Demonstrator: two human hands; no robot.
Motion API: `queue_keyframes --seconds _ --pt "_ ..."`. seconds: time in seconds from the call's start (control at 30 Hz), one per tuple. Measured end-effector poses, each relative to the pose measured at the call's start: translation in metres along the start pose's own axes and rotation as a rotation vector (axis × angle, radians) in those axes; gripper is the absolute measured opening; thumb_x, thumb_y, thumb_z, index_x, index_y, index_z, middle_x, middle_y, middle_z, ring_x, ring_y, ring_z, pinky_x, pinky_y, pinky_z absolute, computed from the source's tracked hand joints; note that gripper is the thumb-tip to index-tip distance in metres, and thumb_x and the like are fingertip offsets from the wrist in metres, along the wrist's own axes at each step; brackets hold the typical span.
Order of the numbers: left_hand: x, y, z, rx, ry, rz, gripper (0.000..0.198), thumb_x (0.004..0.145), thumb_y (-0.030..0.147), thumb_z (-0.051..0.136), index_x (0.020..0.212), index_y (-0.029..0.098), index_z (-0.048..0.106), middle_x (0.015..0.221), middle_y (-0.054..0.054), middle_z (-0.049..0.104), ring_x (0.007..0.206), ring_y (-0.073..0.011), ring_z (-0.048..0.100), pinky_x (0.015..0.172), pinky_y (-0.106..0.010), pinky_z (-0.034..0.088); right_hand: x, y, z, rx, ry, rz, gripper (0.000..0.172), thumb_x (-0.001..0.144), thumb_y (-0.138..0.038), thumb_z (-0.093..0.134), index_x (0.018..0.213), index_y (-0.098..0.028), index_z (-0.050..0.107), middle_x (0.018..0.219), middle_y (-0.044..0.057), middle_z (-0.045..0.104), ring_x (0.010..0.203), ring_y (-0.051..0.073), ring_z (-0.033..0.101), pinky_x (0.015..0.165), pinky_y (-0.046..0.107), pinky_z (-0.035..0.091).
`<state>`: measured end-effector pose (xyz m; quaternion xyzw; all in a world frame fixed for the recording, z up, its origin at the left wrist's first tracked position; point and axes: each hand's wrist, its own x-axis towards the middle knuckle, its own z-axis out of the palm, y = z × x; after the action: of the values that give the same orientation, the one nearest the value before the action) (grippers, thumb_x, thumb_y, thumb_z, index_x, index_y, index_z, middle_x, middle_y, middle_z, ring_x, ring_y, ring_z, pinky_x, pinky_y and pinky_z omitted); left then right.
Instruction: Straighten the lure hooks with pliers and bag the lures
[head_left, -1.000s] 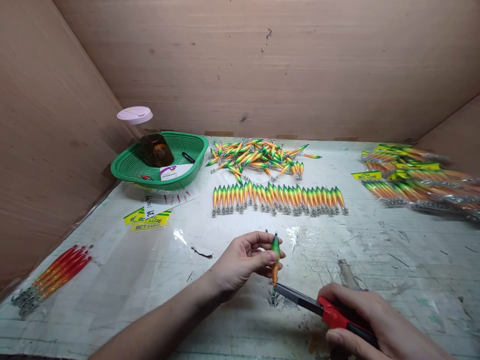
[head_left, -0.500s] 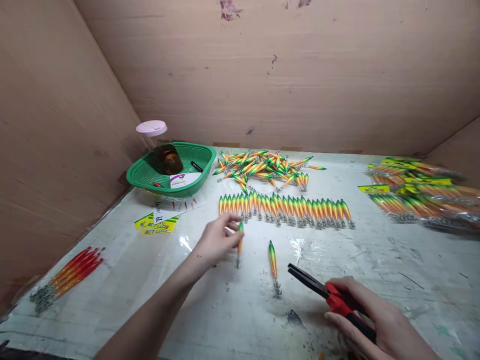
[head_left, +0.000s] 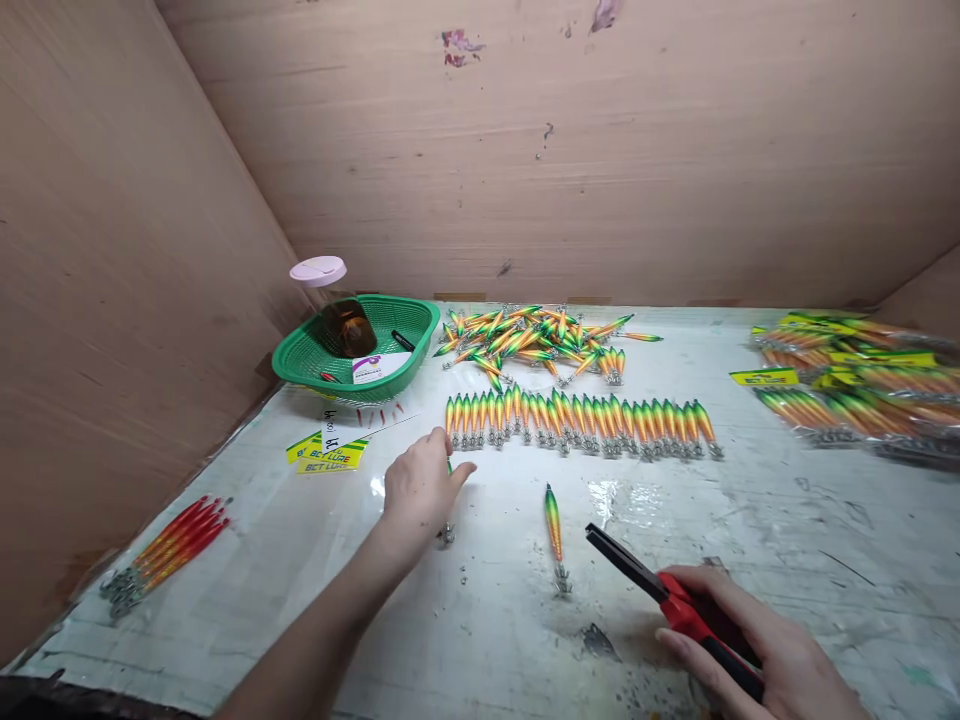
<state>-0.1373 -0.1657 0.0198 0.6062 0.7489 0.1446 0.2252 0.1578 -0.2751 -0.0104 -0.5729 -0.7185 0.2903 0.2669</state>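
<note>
My left hand (head_left: pixel 424 482) is over a green-and-orange fishing lure (head_left: pixel 447 534) at the left end of the row. Its thumb sticks out to the right, apart from the fingers, and the hand covers most of that lure; only a bit of green and the hooks show. My right hand (head_left: pixel 757 640) grips red-and-black pliers (head_left: pixel 686 610), their dark jaws pointing up and left. Between the two hands a single lure (head_left: pixel 553 525) lies on the table, hooks toward me. Beyond them runs a neat row of lures (head_left: pixel 585 415).
Behind the row is a loose pile of lures (head_left: pixel 525 335). A green basket (head_left: pixel 409 375) at the left holds a lidded jar (head_left: pixel 349 325). Yellow label cards (head_left: pixel 330 458) and red lures (head_left: pixel 176 545) lie left. Bagged lures (head_left: pixel 840 395) are stacked right.
My left hand has moved left with the lure that it pinched, and its thumb now stands out from the fingers. The view has shifted slightly; my right hand still holds the pliers.
</note>
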Motion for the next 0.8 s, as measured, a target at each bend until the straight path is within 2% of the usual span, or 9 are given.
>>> queue_keyframes --seconds 0.07,0.13,0.2,0.27,0.37,0.47,0.57,0.7,0.8 --pt "-0.011 0.015 0.014 -0.063 -0.060 0.092 0.019 0.084 0.038 0.064 0.078 0.023 0.054 0.071 -0.004 0.062 0.073 -0.0256 0.062 0.062 -0.030 0.032 0.001 0.003 -0.005 -0.019 -0.029 0.010 0.024 0.088 -0.043 0.061 0.102 -0.024 0.059 0.084 0.001 0.072 0.072 0.017 0.072 0.063 0.020 0.056" --pt "-0.020 0.031 0.031 -0.145 -0.186 0.176 0.024 0.082 0.044 0.067 0.082 0.022 0.056 0.071 -0.005 0.063 0.075 -0.0275 0.063 0.064 -0.031 0.036 0.000 0.003 -0.009 -0.035 -0.007 0.035 0.025 0.088 -0.044 0.061 0.103 -0.023 0.059 0.086 0.001 0.073 0.074 0.016 0.072 0.065 0.019 0.056" --pt "-0.025 0.045 0.046 -0.193 -0.284 0.189 0.030 0.074 0.037 0.075 0.092 0.020 0.058 0.073 -0.007 0.064 0.081 -0.0324 0.064 0.067 -0.033 0.039 -0.001 0.000 -0.010 -0.049 0.026 0.050 0.027 0.088 -0.046 0.061 0.104 -0.024 0.059 0.085 0.000 0.072 0.073 0.015 0.072 0.064 0.018 0.056" --pt "-0.023 0.054 0.054 -0.221 -0.337 0.165 0.036 0.068 0.021 0.076 0.099 0.017 0.057 0.073 -0.007 0.063 0.085 -0.0350 0.065 0.071 -0.036 0.043 -0.004 -0.002 -0.011 -0.052 0.060 0.058 0.028 0.089 -0.047 0.060 0.104 -0.024 0.058 0.084 -0.001 0.072 0.071 0.014 0.071 0.064 0.017 0.055" --pt "-0.016 0.056 0.053 -0.348 -0.458 0.163 0.033 0.070 0.013 0.069 0.100 0.017 0.055 0.068 -0.002 0.062 0.075 -0.0288 0.067 0.069 -0.036 0.048 -0.011 -0.002 -0.014 -0.032 0.047 0.036 0.027 0.089 -0.045 0.061 0.105 -0.024 0.059 0.084 -0.001 0.072 0.071 0.013 0.071 0.064 0.015 0.055" --pt "-0.014 0.051 0.042 -0.525 -0.619 0.174 0.023 0.080 0.020 0.061 0.102 0.017 0.054 0.072 -0.001 0.063 0.069 -0.0205 0.069 0.065 -0.032 0.053 -0.019 -0.003 -0.017 0.016 0.027 0.050 0.026 0.089 -0.045 0.059 0.103 -0.023 0.060 0.083 -0.001 0.072 0.070 0.014 0.071 0.061 0.016 0.055" --pt "-0.021 0.046 0.035 -0.745 -0.739 0.167 0.029 0.081 0.029 0.064 0.106 0.016 0.055 0.078 -0.002 0.066 0.072 -0.0172 0.070 0.066 -0.028 0.055 -0.026 -0.010 -0.018 0.062 0.031 0.093 0.026 0.088 -0.047 0.058 0.098 -0.023 0.062 0.082 0.000 0.072 0.069 0.015 0.070 0.062 0.018 0.055" --pt "-0.029 0.042 0.036 -1.060 -0.739 0.107 0.046 0.061 0.037 0.085 0.091 0.014 0.058 0.068 0.003 0.060 0.058 -0.0118 0.063 0.054 -0.022 0.051 -0.032 -0.022 -0.014 0.102 0.083 0.166 0.028 0.085 -0.050 0.061 0.095 -0.024 0.066 0.081 0.000 0.072 0.068 0.017 0.069 0.064 0.022 0.054" --pt "-0.031 0.040 0.039 -1.105 -0.691 0.098 0.050 0.054 0.039 0.090 0.080 0.015 0.055 0.062 0.006 0.056 0.050 -0.0081 0.057 0.047 -0.020 0.048 -0.035 -0.027 -0.011 0.105 0.087 0.172 0.028 0.084 -0.051 0.061 0.093 -0.025 0.068 0.083 0.001 0.072 0.073 0.018 0.069 0.065 0.023 0.054"
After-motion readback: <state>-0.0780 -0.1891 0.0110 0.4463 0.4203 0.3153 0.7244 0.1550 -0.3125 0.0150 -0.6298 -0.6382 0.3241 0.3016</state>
